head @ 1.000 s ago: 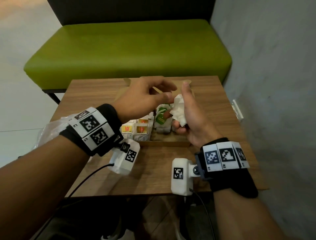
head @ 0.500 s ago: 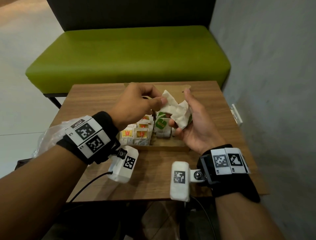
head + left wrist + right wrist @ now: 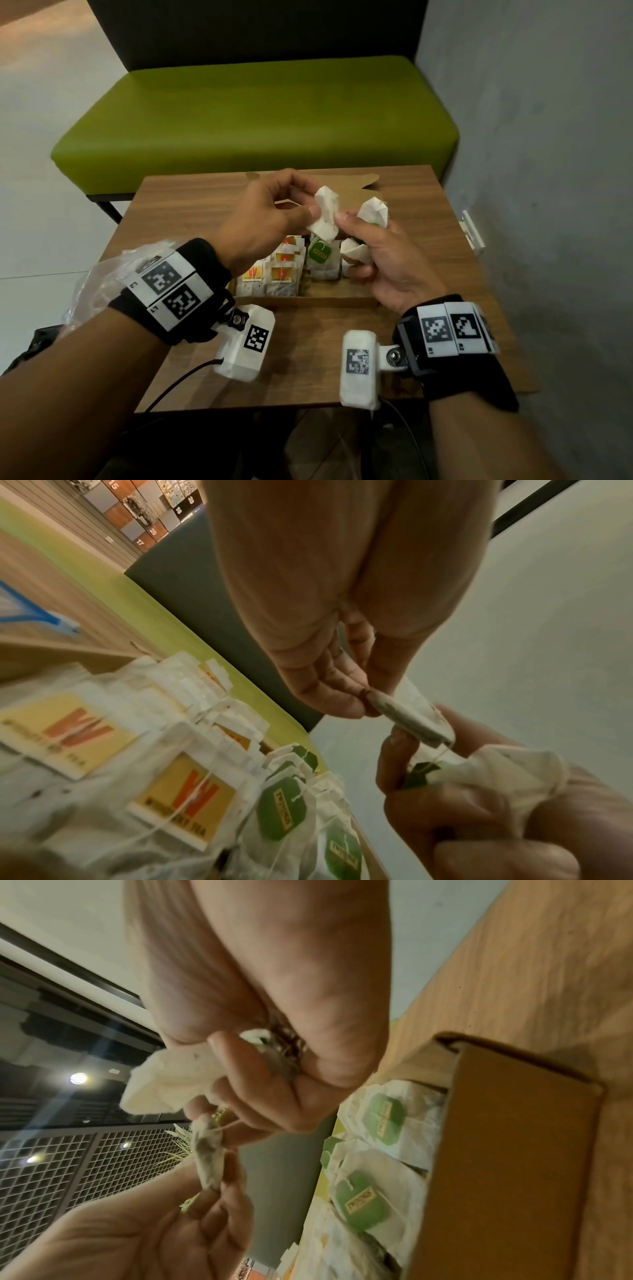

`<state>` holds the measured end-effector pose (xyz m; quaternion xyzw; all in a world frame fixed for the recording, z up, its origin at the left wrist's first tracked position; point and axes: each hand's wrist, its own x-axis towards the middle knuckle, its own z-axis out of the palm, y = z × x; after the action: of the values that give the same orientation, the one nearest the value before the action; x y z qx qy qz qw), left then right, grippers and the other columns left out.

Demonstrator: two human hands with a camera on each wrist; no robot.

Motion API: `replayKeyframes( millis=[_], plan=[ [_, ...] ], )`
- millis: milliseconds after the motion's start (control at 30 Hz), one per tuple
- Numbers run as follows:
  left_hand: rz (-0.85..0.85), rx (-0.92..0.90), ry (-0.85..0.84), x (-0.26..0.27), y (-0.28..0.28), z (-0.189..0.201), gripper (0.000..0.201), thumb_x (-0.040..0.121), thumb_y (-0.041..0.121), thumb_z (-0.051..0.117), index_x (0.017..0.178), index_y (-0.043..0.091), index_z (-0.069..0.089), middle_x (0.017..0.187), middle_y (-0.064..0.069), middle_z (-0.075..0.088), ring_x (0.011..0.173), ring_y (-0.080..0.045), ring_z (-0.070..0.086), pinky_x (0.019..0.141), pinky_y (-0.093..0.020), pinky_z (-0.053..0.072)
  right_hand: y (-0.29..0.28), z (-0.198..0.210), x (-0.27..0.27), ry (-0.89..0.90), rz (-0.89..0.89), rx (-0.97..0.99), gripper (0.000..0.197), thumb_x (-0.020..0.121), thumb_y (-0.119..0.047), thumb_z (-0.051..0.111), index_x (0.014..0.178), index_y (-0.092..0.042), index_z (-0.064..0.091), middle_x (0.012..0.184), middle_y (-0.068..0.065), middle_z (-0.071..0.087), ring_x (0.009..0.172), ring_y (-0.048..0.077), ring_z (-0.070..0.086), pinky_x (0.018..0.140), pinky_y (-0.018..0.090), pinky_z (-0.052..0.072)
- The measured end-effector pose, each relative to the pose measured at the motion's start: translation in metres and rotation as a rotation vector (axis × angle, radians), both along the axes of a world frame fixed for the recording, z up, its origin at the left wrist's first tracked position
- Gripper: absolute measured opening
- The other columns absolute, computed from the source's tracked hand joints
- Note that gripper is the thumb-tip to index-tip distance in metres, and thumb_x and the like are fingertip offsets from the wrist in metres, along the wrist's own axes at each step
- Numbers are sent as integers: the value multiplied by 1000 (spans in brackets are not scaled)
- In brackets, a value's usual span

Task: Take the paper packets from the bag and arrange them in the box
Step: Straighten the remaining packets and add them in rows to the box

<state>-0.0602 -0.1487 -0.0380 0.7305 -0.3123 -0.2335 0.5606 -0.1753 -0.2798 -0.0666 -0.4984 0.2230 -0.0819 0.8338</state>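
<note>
Nearest us, both wrists hover over the front of the wooden desk, camera units strapped on. To the left, a clear plastic bag sits crumpled at the desk's edge behind the left forearm. Just beyond the wrists lies the open cardboard box: yellow-tagged tea bags stand in rows in its left part, green-tagged tea bags in rows to their right. Above the box, the left hand pinches a white tea bag between thumb and fingers, and the right hand has its forefinger tip on that same bag while its curled fingers clutch a bunch of crumpled tea bags; a thin string links bag to bunch. Behind the desk stands a green bench.
</note>
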Motion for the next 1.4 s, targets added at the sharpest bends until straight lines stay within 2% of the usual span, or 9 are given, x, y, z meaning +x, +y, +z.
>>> replayKeyframes(
  millis=[100, 267, 400, 500, 567, 700, 833, 1100, 1400],
  plan=[
    [-5, 23, 17, 0, 1, -1, 19, 88, 5, 68, 102, 17, 65, 93, -6, 65, 80, -16, 66, 69, -28, 53, -1, 1, 0, -20, -54, -79, 9, 94, -13, 66, 89, -17, 60, 66, -5, 66, 49, 3, 55, 34, 15, 31],
    [-24, 127, -88, -3, -1, 4, 29, 82, 53, 67, 94, 27, 73, 92, -13, 70, 79, -20, 64, 72, -38, 54, -1, -1, 2, -37, -112, -246, 9, 91, -11, 70, 91, -14, 61, 74, -1, 68, 54, 2, 62, 41, 14, 41],
    [34, 97, -170, -4, -8, 7, 13, 93, 26, 67, 94, 15, 74, 89, -16, 71, 72, -18, 63, 63, -30, 52, -2, -1, -1, -42, -52, -302, 7, 92, -15, 70, 98, -17, 67, 86, 1, 73, 70, 7, 70, 52, 21, 52],
    [92, -10, -123, -3, -10, 9, 11, 92, 14, 67, 96, 6, 73, 94, -17, 71, 75, -15, 70, 61, -22, 55, -4, -4, -2, -46, 2, -296, 16, 92, -11, 70, 107, -17, 71, 99, 7, 77, 94, 24, 74, 81, 46, 62],
    [120, -30, -139, -2, -10, 9, 10, 91, 14, 68, 97, 8, 74, 95, -12, 73, 81, -17, 72, 64, -25, 58, -3, -5, -2, -26, -23, -351, 12, 92, -10, 70, 100, -19, 73, 89, 5, 77, 94, 25, 73, 90, 52, 58],
    [195, -41, -166, 0, -9, 6, 10, 92, 15, 69, 96, 10, 75, 96, -7, 74, 83, -17, 73, 69, -33, 61, -4, -7, -1, -9, -50, -438, 7, 92, -18, 72, 85, -18, 72, 74, 0, 73, 80, 19, 69, 87, 50, 58],
    [250, -72, -123, 1, -8, 6, 7, 92, 16, 68, 93, 13, 75, 92, -3, 75, 86, -19, 73, 73, -40, 62, -6, -7, -2, -28, -39, -470, 11, 93, -18, 70, 82, -18, 71, 69, -4, 71, 72, 10, 67, 72, 31, 54],
    [236, -150, 54, 3, -5, 10, 16, 99, 17, 58, 86, 13, 67, 87, -6, 70, 80, -21, 68, 66, -30, 57, 0, -8, 0, -25, -1, -439, 13, 92, -18, 71, 82, -11, 74, 77, 1, 74, 99, 33, 70, 99, 49, 52],
    [20, -11, 73, -2, 1, 10, 18, 102, 19, 51, 92, 8, 60, 88, -7, 66, 76, -15, 65, 67, -28, 57, -1, -8, 2, -3, -30, -322, 16, 97, -15, 64, 81, -16, 67, 63, -7, 68, 55, -1, 62, 46, 14, 45]
  ],
)
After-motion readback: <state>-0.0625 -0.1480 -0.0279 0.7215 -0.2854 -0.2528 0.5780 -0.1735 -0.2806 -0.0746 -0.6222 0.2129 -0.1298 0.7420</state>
